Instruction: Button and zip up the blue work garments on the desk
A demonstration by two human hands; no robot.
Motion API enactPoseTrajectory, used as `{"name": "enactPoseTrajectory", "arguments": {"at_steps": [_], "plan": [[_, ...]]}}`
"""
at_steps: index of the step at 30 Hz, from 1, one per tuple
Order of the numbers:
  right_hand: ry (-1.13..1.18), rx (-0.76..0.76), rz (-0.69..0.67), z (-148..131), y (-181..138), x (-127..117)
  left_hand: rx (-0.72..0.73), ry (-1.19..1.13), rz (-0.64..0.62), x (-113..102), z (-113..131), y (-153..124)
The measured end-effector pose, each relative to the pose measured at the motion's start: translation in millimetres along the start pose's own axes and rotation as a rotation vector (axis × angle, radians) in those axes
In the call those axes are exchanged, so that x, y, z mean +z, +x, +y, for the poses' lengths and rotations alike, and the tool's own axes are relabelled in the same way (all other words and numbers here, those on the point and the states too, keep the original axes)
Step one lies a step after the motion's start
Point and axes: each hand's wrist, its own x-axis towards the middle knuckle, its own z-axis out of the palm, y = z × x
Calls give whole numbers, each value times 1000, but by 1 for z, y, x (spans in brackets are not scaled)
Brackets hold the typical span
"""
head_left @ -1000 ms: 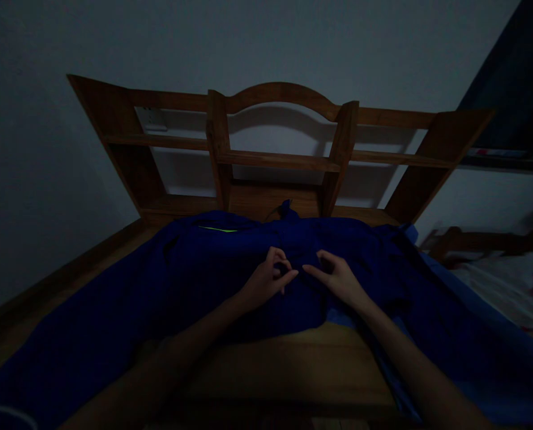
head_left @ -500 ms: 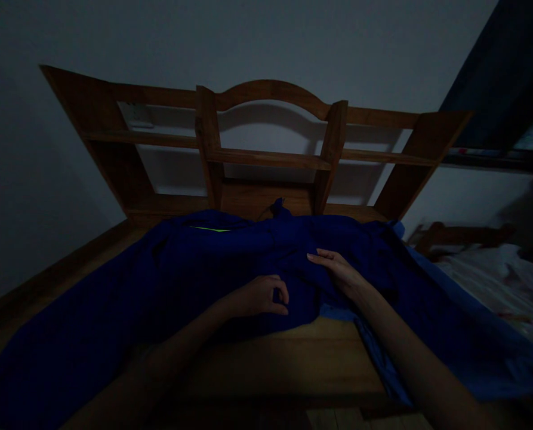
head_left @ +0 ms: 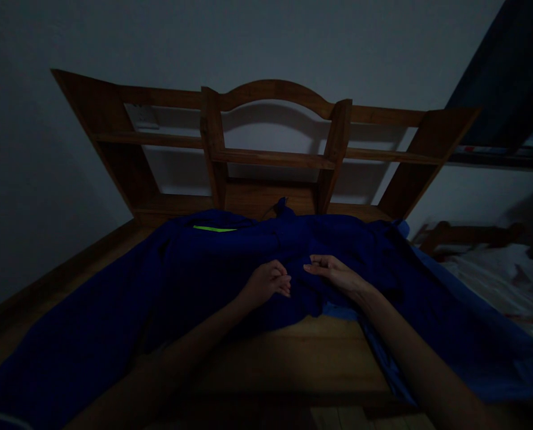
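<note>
Blue garment (head_left: 194, 286) is spread wide over our bare wooden bed base (head_left: 302, 358), reaching up to the shelved headboard (head_left: 270, 158). Our hands sit side by side mid-cloth, nearly touching. The left hand (head_left: 268, 280) is curled shut around a bunch of the fabric, and the right hand (head_left: 333, 272) has its fingers hooked in, pinching a fold. A neon green stripe (head_left: 215, 229) shows near the garment's far edge. It's pretty dim in here.
</note>
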Motion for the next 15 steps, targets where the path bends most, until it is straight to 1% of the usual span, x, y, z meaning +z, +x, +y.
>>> {"name": "enactPoseTrajectory", "arguments": {"at_steps": [1, 3, 6, 9, 11, 15], "plan": [[10, -3, 19, 0, 0, 1, 24, -31, 49, 0, 0, 1], [40, -22, 58, 1, 2, 2, 58, -63, 95, 1, 0, 3], [45, -69, 110, 1, 5, 3, 73, -34, 106, 2, -3, 3], [-21, -123, 164, 1, 6, 5, 73, 8, 116, 2, -8, 4], [-93, -177, 143, -1, 4, 7, 60, 20, 120, 2, -12, 5], [-319, -304, 21, -6, -1, 14, 45, 30, 116, 3, -14, 6]]}}
